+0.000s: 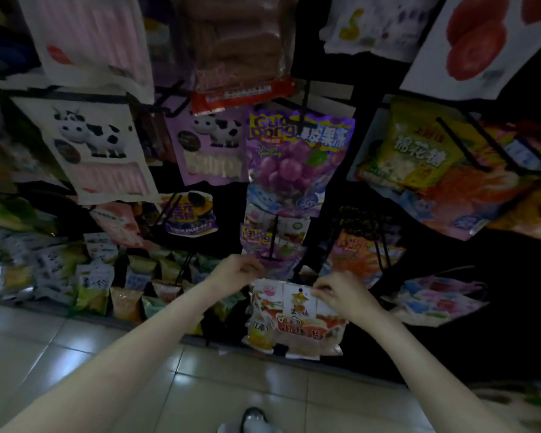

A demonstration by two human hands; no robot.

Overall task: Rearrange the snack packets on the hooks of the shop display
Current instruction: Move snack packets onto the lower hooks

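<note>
Right hand (336, 296) pinches the snack packet's (294, 317) top right corner, left hand (239, 270) pinches its top left; the hook (274, 242) sits just above, nearer the left.

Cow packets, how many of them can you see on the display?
2. A white cow packet hangs upper left; a purple cow packet hangs just right of it, beside the grape jelly packet. More may be hidden behind them.

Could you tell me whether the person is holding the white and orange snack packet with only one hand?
No, both the left hand and the right hand pinch the top edge of the white and orange snack packet.
</note>
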